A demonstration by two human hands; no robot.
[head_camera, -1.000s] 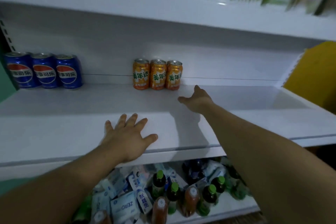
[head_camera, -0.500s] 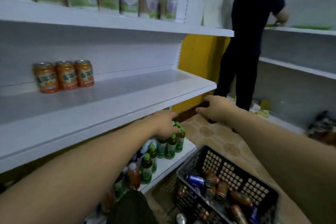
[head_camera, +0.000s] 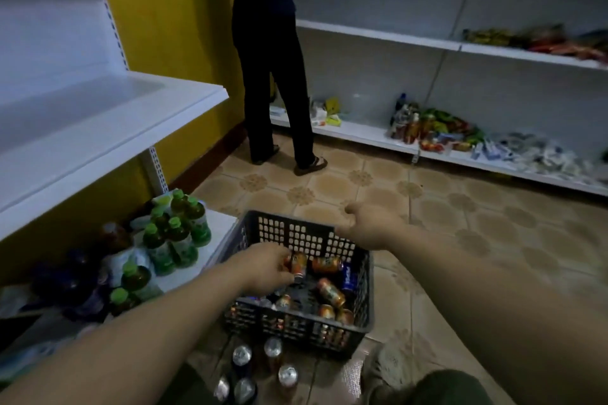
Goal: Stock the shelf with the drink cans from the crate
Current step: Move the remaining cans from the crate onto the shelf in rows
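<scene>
- Dipping into the black crate [head_camera: 296,233] on the tiled floor, the left hand [head_camera: 263,268] has its grip curled around an orange drink can [head_camera: 298,264], fingers wrapped over the side of the can.
- The right hand [head_camera: 373,227] hovers over the crate's far right corner. Its grip is loose and holds nothing.
- More orange cans [head_camera: 330,291] and a blue can [head_camera: 348,279] lie tumbled on their sides in the crate, and a few upright cans [head_camera: 273,347] stand on the floor just before its near wall.
- Handling call: these look like full cans, so I'd expect a bit of weight. The walls are stiff but can dent, and the smooth metal is likely slick. Taking one round the middle of the body with fingers and thumb opposed is the safest hold, and one hand per can should do.
- Loose cans will roll when a neighbour is lifted out, so a straight upward pull looks wise.
- Edges: the crate rim sits close around the left wrist, and the white shelf [head_camera: 98,122] juts out up on the left with a hard front lip to clear on the way up.
- Room: the shelf board in view is bare, with green-capped bottles [head_camera: 177,237] crowding the bottom shelf beside the crate. Another person [head_camera: 273,76] stands well apart at the far shelving.
</scene>
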